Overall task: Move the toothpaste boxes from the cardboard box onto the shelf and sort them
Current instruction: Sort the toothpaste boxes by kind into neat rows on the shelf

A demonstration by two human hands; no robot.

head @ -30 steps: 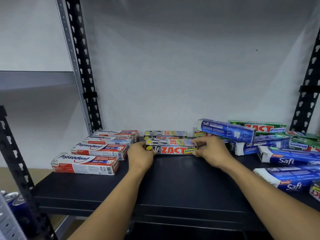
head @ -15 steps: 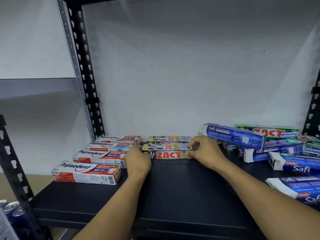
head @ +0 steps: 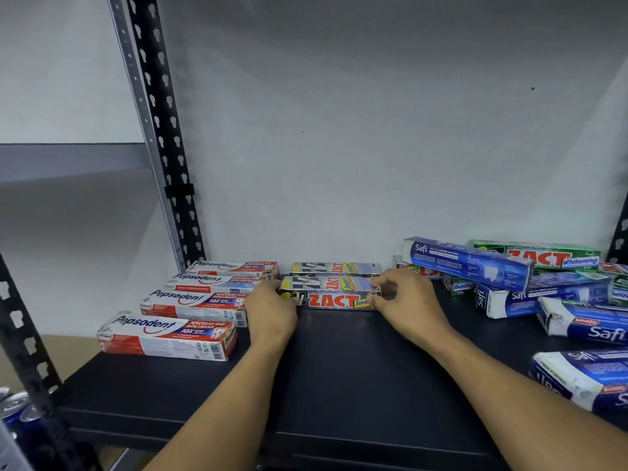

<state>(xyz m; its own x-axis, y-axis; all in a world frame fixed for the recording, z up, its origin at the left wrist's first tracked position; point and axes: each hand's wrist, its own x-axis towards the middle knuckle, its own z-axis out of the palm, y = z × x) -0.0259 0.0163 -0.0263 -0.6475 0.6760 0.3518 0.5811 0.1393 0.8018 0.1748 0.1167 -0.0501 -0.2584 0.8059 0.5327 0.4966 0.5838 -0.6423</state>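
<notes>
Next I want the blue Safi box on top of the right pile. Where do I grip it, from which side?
Probably grip the Safi box across its long sides toward the left end, coming from above: it lies slanted atop the pile, and the green ZACT box crowds its right end. Left hand and right hand hold the grey ZACT box.

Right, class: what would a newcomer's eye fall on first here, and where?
The left hand and right hand hold the ends of a grey ZACT box midway along the black shelf. Left of it four red-and-white Pepsodent boxes lie in a neat row; at right, blue Safi boxes and green ZACT boxes are heaped untidily.
</notes>
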